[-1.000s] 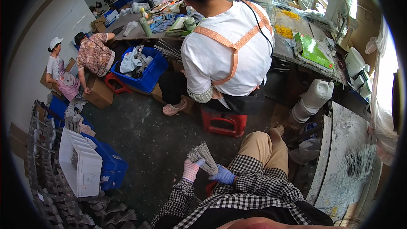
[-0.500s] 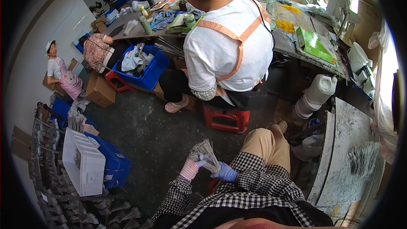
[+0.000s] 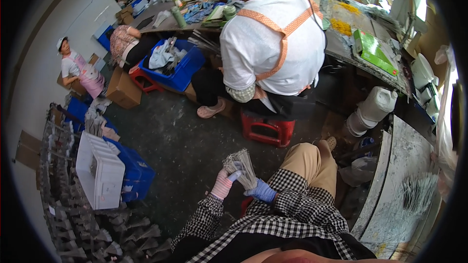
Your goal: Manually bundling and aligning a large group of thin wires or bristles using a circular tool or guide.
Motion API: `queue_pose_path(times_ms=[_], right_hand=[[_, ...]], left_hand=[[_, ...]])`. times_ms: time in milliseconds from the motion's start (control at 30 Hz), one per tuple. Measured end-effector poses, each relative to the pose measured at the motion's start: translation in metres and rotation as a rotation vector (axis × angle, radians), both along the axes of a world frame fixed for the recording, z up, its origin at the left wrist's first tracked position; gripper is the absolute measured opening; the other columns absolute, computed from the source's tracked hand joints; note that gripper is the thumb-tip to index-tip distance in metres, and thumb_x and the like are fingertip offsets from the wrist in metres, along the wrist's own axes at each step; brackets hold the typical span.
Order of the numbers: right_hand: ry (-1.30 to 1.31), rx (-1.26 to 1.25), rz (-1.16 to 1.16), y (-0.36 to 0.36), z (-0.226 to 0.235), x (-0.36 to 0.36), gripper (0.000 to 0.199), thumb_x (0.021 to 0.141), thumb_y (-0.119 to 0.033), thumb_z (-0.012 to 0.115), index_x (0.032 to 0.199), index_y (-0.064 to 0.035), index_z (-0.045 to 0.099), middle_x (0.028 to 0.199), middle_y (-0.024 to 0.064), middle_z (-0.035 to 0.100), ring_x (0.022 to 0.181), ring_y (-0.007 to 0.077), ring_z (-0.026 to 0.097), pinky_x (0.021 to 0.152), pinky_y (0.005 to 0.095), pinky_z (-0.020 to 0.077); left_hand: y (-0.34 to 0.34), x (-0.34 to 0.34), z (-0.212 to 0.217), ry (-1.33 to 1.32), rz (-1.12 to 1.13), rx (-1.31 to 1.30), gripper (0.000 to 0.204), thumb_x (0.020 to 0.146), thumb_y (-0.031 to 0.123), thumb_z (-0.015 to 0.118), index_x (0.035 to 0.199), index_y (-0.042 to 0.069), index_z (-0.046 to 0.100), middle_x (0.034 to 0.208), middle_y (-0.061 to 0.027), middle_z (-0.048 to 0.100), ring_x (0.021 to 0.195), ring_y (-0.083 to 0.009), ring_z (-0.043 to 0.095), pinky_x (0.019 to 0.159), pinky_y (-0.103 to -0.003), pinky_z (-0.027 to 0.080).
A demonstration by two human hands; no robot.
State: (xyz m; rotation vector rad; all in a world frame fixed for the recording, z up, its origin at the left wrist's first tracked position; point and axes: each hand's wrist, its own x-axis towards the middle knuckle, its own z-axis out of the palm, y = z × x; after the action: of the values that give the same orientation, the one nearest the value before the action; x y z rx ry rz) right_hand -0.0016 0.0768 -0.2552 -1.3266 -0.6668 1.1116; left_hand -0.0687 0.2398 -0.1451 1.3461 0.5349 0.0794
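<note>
The bundle of thin strands (image 3: 245, 166) is pale grey and consists of many narrow pieces, which lie closely side by side. Whether they are metal wire or stiff fibre, I cannot tell. It is held in a slanted pose, with its far end leaning to the person's left. This far end looks wider and somewhat uneven, while the near end is narrower. The left hand (image 3: 226, 180) grips its left side, and the right hand (image 3: 262, 191) holds its near end.

There are two hands (image 3: 263, 191), one held bundle (image 3: 246, 164), three co-workers (image 3: 258, 39), two yellow piles (image 3: 341, 27), one pink apron (image 3: 89, 77) and one white crate (image 3: 109, 185).
</note>
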Motion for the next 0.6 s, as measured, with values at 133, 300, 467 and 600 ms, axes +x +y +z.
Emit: queue_pose_path(times_ms=[133, 300, 467, 600], right_hand=[[0.197, -0.004, 0.009, -0.007, 0.034, 0.006, 0.033, 0.075, -0.007, 0.076, 0.103, -0.0056, 0.059, 0.088, -0.0003, 0.055, 0.08, 0.0106, 0.05, 0.072, 0.0289, 0.0468], [0.194, -0.039, 0.077, -0.01, 0.013, 0.004, 0.038, 0.075, -0.011, 0.077, 0.106, -0.002, 0.059, 0.09, 0.0027, 0.061, 0.083, 0.0142, 0.055, 0.079, 0.0312, 0.0479], [0.111, -0.013, 0.016, -0.011, 0.017, -0.001, 0.04, 0.074, -0.011, 0.078, 0.108, 0.0002, 0.06, 0.093, 0.0047, 0.064, 0.086, 0.0136, 0.057, 0.082, 0.0313, 0.0489], [0.14, -0.001, -0.051, -0.011, 0.021, 0.001, 0.048, 0.073, -0.01, 0.078, 0.116, 0.0013, 0.059, 0.1, 0.0064, 0.066, 0.09, 0.0144, 0.059, 0.086, 0.0309, 0.049]], left_hand=[[-0.001, -0.003, 0.006, -0.02, -0.035, 0.083, 0.036, 0.089, 0.011, 0.064, 0.123, 0.001, 0.059, 0.115, -0.0054, 0.065, 0.11, -0.0146, 0.059, 0.101, -0.032, 0.045], [0.0, 0.0, 0.011, -0.036, -0.08, 0.261, 0.038, 0.087, 0.006, 0.063, 0.124, 0.0, 0.059, 0.119, -0.0062, 0.065, 0.111, -0.0153, 0.059, 0.101, -0.032, 0.045], [-0.003, -0.002, 0.015, 0.109, -0.014, 0.192, 0.039, 0.085, 0.001, 0.061, 0.124, -0.001, 0.059, 0.118, -0.0075, 0.066, 0.11, -0.0158, 0.06, 0.1, -0.032, 0.046], [-0.007, -0.003, 0.008, 0.025, 0.006, 0.201, 0.04, 0.084, -0.002, 0.061, 0.123, -0.001, 0.06, 0.116, -0.0077, 0.067, 0.108, -0.0162, 0.062, 0.099, -0.032, 0.047]])
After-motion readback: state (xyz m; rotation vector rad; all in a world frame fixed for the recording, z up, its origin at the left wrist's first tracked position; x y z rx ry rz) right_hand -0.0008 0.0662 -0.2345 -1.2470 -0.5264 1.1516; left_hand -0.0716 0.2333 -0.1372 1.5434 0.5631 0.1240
